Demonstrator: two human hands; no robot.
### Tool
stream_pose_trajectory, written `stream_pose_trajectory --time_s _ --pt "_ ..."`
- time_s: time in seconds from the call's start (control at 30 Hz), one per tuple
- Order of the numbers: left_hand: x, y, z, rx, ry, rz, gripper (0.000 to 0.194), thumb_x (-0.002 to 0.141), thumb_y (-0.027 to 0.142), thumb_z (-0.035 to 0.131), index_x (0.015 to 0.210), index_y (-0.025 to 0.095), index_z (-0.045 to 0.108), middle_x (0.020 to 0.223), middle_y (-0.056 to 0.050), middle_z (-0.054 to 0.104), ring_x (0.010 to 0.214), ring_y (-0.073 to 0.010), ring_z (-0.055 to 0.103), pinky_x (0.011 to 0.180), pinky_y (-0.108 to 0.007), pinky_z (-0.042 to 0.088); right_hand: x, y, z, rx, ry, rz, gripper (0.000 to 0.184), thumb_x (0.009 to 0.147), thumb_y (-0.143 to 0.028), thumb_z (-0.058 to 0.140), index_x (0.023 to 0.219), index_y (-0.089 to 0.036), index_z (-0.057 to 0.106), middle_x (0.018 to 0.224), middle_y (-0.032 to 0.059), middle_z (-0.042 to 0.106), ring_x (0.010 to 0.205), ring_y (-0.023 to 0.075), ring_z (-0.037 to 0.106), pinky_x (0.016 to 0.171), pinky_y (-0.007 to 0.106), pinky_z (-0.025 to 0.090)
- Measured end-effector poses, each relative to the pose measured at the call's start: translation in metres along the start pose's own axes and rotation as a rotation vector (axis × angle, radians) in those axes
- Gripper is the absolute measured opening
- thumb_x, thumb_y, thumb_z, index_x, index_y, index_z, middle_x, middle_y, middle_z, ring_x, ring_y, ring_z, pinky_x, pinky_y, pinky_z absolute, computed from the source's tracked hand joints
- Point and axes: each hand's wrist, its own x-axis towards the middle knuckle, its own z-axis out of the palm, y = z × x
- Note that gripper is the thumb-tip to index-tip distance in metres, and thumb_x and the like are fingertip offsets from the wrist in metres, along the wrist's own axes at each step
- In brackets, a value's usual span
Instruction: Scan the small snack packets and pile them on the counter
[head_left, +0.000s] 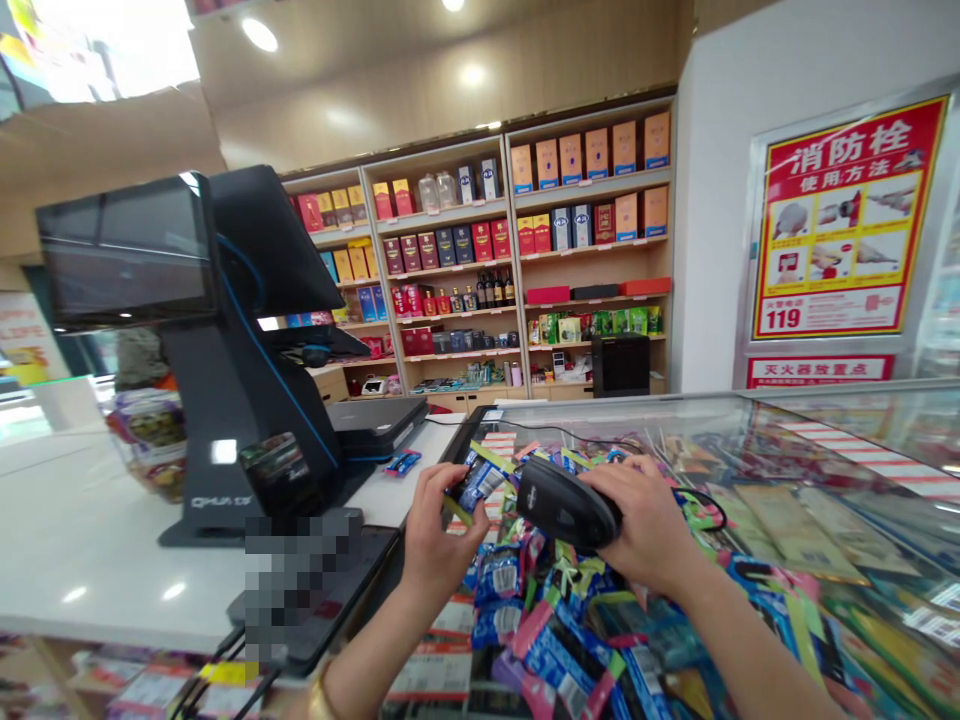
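Observation:
Between the thumb and fingers of my left hand (442, 525) is a small blue candy packet (480, 480) with a barcode on it. My right hand (637, 520) is wrapped round a black barcode scanner (566, 500), whose front end points at the packet from close by. Below both hands lies a heap of wrapped candies (562, 640) in blue, pink and green on the glass counter. One more blue packet (403, 462) lies apart on the white counter, left of my left hand.
A black point-of-sale terminal (247, 400) stands on the white counter (97, 560) at the left, with a flat black device (322, 590) before it. The scanner's cable (709, 500) loops at the right. Shelves of boxes and bottles (450, 250) line the back wall.

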Motion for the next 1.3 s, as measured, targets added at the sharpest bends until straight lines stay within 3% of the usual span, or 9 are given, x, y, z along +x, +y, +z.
stream_pose_trajectory --time_s 0.1,0.3,0.43,0.53,0.63,0.77,0.87,1.03,1.3 --pt "-0.007 0.008 0.003 -0.1 -0.086 -0.037 0.035 0.074 0.009 0.06 0.106 0.021 0.053 0.097 -0.004 0.057 0.091 -0.0181 0.059 0.079 -0.031 0.053 -0.001 0.004 -0.001 -0.061 0.098 -0.013 0.026 0.068 -0.021 0.054 0.092 -0.022 0.063 0.085 0.0034 0.07 0.079 0.0196 0.06 0.08 0.035 0.029" --pt "-0.028 0.025 0.007 -0.276 -0.451 -0.058 0.035 0.068 0.005 0.059 0.098 0.023 0.058 0.098 -0.006 0.063 0.094 -0.02 0.061 0.082 -0.033 0.053 -0.002 0.01 -0.004 -0.152 0.163 -0.023 0.025 0.072 -0.021 0.053 0.095 -0.021 0.062 0.088 0.0047 0.069 0.082 0.0214 0.06 0.08 0.036 0.031" --pt "-0.027 0.017 0.003 -0.303 -0.562 -0.055 0.035 0.074 0.015 0.064 0.107 0.023 0.061 0.109 -0.009 0.062 0.105 -0.0224 0.059 0.092 -0.037 0.051 -0.003 0.011 -0.003 -0.163 0.162 -0.031 0.024 0.072 -0.021 0.053 0.094 -0.021 0.062 0.086 0.0044 0.069 0.081 0.0212 0.059 0.079 0.036 0.032" --pt "-0.012 -0.014 0.0 -0.203 -0.493 -0.083 0.029 0.084 0.02 0.053 0.112 0.021 0.06 0.113 -0.011 0.061 0.11 -0.0223 0.058 0.097 -0.039 0.048 -0.004 0.012 -0.002 -0.182 0.163 -0.039 0.026 0.071 -0.02 0.053 0.096 -0.021 0.062 0.087 0.0046 0.069 0.081 0.0213 0.06 0.079 0.036 0.032" --pt "0.012 -0.067 -0.001 0.064 -0.507 -0.18 0.027 0.084 0.022 0.05 0.108 0.019 0.061 0.11 -0.011 0.062 0.107 -0.0226 0.059 0.097 -0.039 0.047 -0.005 0.014 -0.002 -0.206 0.173 -0.055 0.026 0.072 -0.022 0.054 0.097 -0.02 0.061 0.089 0.0054 0.069 0.081 0.0219 0.06 0.079 0.037 0.032" --pt "0.039 -0.143 -0.001 0.65 -0.736 -0.591 0.044 0.084 0.03 0.051 0.128 0.022 0.054 0.131 -0.013 0.055 0.121 -0.0255 0.055 0.101 -0.039 0.043 -0.006 0.016 -0.002 -0.223 0.165 -0.066 0.025 0.072 -0.023 0.054 0.096 -0.021 0.061 0.087 0.005 0.069 0.08 0.0219 0.061 0.079 0.037 0.032" --pt "0.048 -0.182 0.0 0.786 -0.821 -0.758 0.047 0.081 0.037 0.055 0.123 0.017 0.059 0.123 -0.022 0.059 0.114 -0.0386 0.059 0.091 -0.05 0.046 -0.007 0.015 -0.002 -0.225 0.169 -0.07 0.03 0.07 -0.02 0.053 0.099 -0.022 0.06 0.086 0.0042 0.069 0.079 0.021 0.06 0.079 0.037 0.032" --pt "0.044 -0.208 0.012 0.845 -0.888 -0.859 0.045 0.077 0.037 0.059 0.115 0.014 0.063 0.12 -0.026 0.063 0.114 -0.0416 0.059 0.086 -0.049 0.047 -0.007 0.013 -0.004 -0.222 0.177 -0.099 0.033 0.069 -0.018 0.052 0.101 -0.024 0.056 0.087 0.0028 0.069 0.077 0.0201 0.061 0.079 0.037 0.032" --pt "0.038 -0.211 0.008 0.805 -0.836 -0.856 0.032 0.067 0.025 0.065 0.099 0.02 0.068 0.108 -0.019 0.071 0.112 -0.0412 0.06 0.091 -0.051 0.042 -0.007 0.01 -0.002 -0.239 0.157 -0.067 0.035 0.066 -0.018 0.052 0.1 -0.023 0.057 0.088 0.0034 0.07 0.078 0.021 0.062 0.08 0.037 0.032"
